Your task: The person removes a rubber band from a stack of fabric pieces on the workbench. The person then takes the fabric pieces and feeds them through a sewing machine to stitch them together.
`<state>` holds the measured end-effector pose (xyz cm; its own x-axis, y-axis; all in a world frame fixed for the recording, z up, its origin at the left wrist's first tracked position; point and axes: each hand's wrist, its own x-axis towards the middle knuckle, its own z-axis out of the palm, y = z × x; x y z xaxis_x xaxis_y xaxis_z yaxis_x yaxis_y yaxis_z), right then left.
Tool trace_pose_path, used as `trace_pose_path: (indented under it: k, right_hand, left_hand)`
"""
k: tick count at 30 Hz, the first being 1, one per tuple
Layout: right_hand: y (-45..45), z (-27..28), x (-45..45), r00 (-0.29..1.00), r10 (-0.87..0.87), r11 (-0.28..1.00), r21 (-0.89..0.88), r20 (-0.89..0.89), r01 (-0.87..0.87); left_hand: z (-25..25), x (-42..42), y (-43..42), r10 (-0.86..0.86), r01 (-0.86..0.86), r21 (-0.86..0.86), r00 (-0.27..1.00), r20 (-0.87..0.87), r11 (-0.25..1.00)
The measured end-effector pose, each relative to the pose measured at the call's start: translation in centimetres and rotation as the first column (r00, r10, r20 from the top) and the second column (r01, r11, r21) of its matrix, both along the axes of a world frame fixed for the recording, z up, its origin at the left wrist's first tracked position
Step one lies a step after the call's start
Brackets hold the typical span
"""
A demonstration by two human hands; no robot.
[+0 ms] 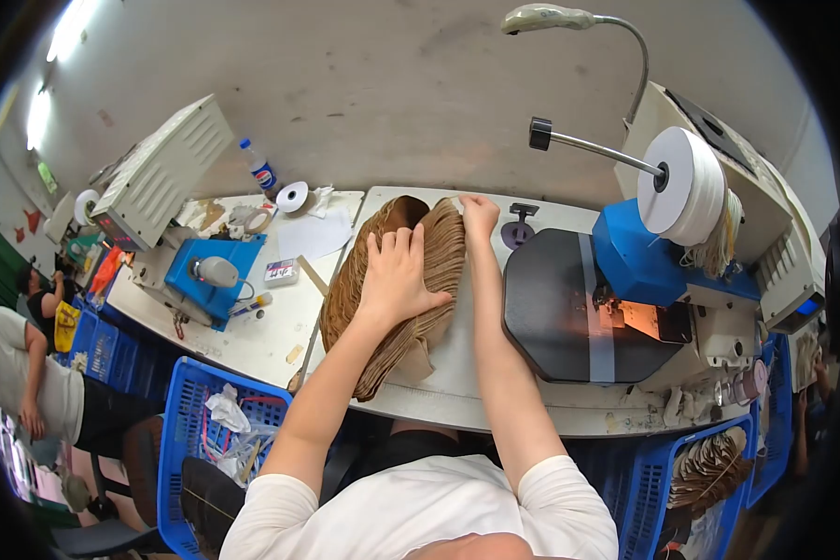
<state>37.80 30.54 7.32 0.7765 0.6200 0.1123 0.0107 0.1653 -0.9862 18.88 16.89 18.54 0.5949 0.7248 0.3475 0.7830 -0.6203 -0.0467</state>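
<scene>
A thick bundle of thin brown pieces (347,303), layered and fanned in two curved rows, stands on the white tabletop before me. My left hand (399,275) lies across its top, fingers spread and thumb out toward the right side. At the bundle's far right corner, my right hand (479,217) is closed, its curled fingers against the edge of the brown pieces. The exact grip of those fingertips is partly hidden. A paler flap (418,362) sticks out at the near side of the bundle.
To the right stands a machine with a black bed plate (551,308), blue head (637,252) and white tape reel (686,187). Another blue machine (210,280) and a cola bottle (259,170) are left. Blue baskets (173,429) flank me. A person (28,373) sits far left.
</scene>
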Motion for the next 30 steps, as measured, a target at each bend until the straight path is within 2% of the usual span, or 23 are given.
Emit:
trace_pose_path:
  k: [3,5,7,8,13,17,19,20,22,23,25,26,27,29,30]
  right_hand:
    - [-1.7,-2.5,1.5,0.990,-0.037,0.994,-0.092,0.135,0.050]
    - [-2.2,-4.8,3.2,0.967,-0.097,0.991,-0.063,0.235,0.115]
    - [-3.5,-4.0,4.1,0.951,-0.138,0.986,-0.057,0.276,0.159]
    - [-4.0,-3.7,4.3,0.919,-0.174,0.973,-0.082,0.353,0.216]
    - [-8.1,-2.9,5.0,0.945,-0.103,0.930,-0.308,0.310,0.202]
    - [-13.2,-5.3,5.5,0.895,-0.066,0.893,-0.374,0.442,0.251]
    - [-16.0,-6.9,4.6,0.775,0.004,0.872,-0.381,0.632,0.307]
    - [-17.1,-7.7,3.8,0.669,0.042,0.860,-0.367,0.742,0.354]
    - [-19.2,-8.6,1.2,0.351,0.103,0.837,-0.272,0.931,0.475]
    - [-20.2,-8.7,0.0,0.225,0.119,0.843,-0.218,0.967,0.492]
    - [-22.4,-5.9,-3.0,0.350,0.159,0.928,-0.260,0.923,0.265]
    - [-23.6,-3.0,-4.5,0.526,0.248,0.958,-0.287,0.814,-0.007]
    - [-24.8,-0.2,-6.0,0.667,0.363,0.932,-0.254,0.651,-0.260]
    - [-26.0,2.6,-9.3,0.619,0.405,0.899,-0.171,0.673,-0.403]
    - [-25.8,2.7,-10.7,0.633,0.428,0.892,-0.190,0.645,-0.409]
  left_hand:
    - [-0.5,0.5,-0.2,-0.032,0.032,0.005,0.999,0.026,0.999]
    - [-0.3,0.5,-0.3,-0.044,0.044,-0.008,0.999,0.020,0.999]
    - [0.0,0.2,-0.7,-0.073,0.073,0.001,0.997,0.020,0.997]
    - [0.0,0.1,-0.9,-0.089,0.089,0.002,0.996,0.026,0.996]
    - [0.0,-0.6,-1.0,-0.095,0.097,-0.029,0.992,0.080,0.995]
    - [-0.4,-2.2,0.4,0.015,-0.006,-0.052,0.986,0.164,0.999]
    - [-0.2,-2.6,1.4,0.137,-0.115,-0.131,0.976,0.172,0.985]
    - [-0.3,-2.8,2.3,0.173,-0.148,-0.154,0.970,0.169,0.977]
    - [-0.6,-3.2,3.5,0.248,-0.214,-0.206,0.957,0.153,0.955]
    - [-0.4,-3.4,3.8,0.283,-0.246,-0.232,0.948,0.143,0.941]
    - [-0.3,-4.1,4.3,0.322,-0.277,-0.263,0.936,0.144,0.924]
    - [-0.4,-4.3,4.3,0.325,-0.275,-0.275,0.933,0.154,0.921]
    - [-0.5,-4.4,4.4,0.326,-0.271,-0.287,0.931,0.166,0.919]
    - [-0.8,-4.1,4.5,0.317,-0.272,-0.250,0.934,0.163,0.929]
    - [-0.9,-3.9,4.5,0.311,-0.270,-0.231,0.937,0.162,0.935]
